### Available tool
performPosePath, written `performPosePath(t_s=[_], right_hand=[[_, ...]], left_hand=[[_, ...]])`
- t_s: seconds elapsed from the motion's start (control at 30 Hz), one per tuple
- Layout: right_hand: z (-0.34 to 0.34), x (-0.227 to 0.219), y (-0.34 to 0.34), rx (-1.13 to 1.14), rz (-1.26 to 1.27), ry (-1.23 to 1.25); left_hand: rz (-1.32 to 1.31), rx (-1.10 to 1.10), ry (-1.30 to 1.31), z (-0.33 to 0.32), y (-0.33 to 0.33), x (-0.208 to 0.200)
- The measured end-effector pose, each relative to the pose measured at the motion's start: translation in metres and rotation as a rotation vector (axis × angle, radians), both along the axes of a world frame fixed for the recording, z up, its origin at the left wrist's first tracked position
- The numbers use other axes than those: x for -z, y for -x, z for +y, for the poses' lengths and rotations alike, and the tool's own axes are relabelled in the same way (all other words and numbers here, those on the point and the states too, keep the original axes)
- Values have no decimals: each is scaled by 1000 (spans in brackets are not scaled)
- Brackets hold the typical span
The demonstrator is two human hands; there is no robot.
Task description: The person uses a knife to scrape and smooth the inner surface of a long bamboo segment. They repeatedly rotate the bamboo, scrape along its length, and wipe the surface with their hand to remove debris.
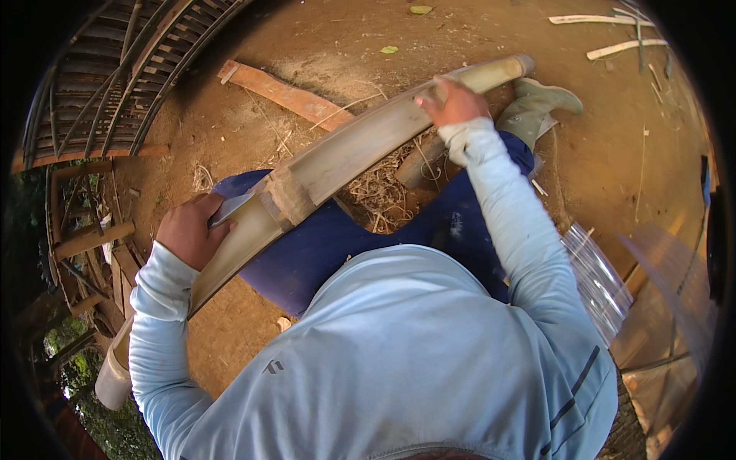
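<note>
A long split bamboo pole [356, 149] lies slantwise across my thighs, hollow side up, from the lower left to the upper right. A rough, lighter node [287, 197] crosses its trough. My left hand [192, 228] is closed at the pole's left part, just short of the node. Out of its grip, between thumb and forefinger, comes a pale grey, tapering, blade-like piece [234, 205]; any handle is hidden. Toward the far right end, my right hand [454, 103] rests over the trough, fingers apart and slightly blurred.
Below the pole, shavings [379, 192] and a round log [422, 162] lie between my legs. A reddish plank [287, 93] lies beyond. Bamboo slats [100, 77] stand at upper left, a wooden frame [92, 238] at left, clear corrugated sheets [598, 284] at right. My boot [537, 107] is near the pole's end.
</note>
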State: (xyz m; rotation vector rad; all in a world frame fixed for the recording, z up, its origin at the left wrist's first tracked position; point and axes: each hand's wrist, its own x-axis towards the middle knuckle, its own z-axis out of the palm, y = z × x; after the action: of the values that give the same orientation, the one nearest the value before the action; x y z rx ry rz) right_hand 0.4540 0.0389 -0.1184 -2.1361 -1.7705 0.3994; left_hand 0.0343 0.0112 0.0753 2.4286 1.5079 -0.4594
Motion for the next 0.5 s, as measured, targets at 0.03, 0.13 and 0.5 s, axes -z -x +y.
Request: performPosePath(t_s=[0.03,0.13,0.5], right_hand=[[-15,9,13,34,97,-57],[-42,31,65,122,439,-116],[65,46,103,1011,1305,-325]], left_hand=[[1,4,-17,-2,-2,-1],[17,15,-43,-5,-10,-3],[49,86,-146,-16,-16,-13]])
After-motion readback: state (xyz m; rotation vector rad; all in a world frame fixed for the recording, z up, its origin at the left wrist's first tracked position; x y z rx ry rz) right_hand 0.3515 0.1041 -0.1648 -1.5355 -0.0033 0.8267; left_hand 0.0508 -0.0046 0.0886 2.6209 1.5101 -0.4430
